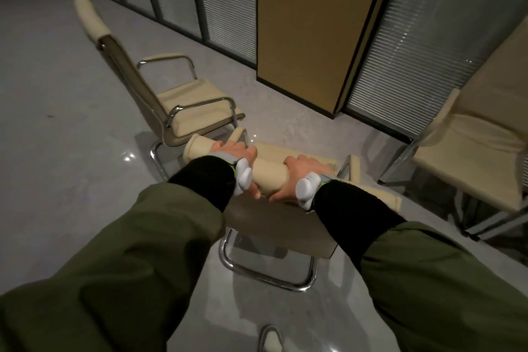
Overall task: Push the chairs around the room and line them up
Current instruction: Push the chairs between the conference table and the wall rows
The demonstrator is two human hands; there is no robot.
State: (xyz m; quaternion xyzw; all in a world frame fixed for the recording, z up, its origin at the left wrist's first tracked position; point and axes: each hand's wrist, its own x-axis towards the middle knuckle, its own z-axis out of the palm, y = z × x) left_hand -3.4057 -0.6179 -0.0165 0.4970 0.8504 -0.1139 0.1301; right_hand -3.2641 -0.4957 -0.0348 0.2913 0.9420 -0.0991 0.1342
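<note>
Chairs like these look light but stiff, probably sliding easily on the shiny floor (57,194). Left hand (233,157) and right hand (297,177) both wrap the padded top roll of the middle chair (271,173), between its two neighbours; seems the best place to push.

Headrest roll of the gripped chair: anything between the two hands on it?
Head view: only a bare stretch of the cream headrest roll lies between the left hand and the right hand; both grip it.
</note>
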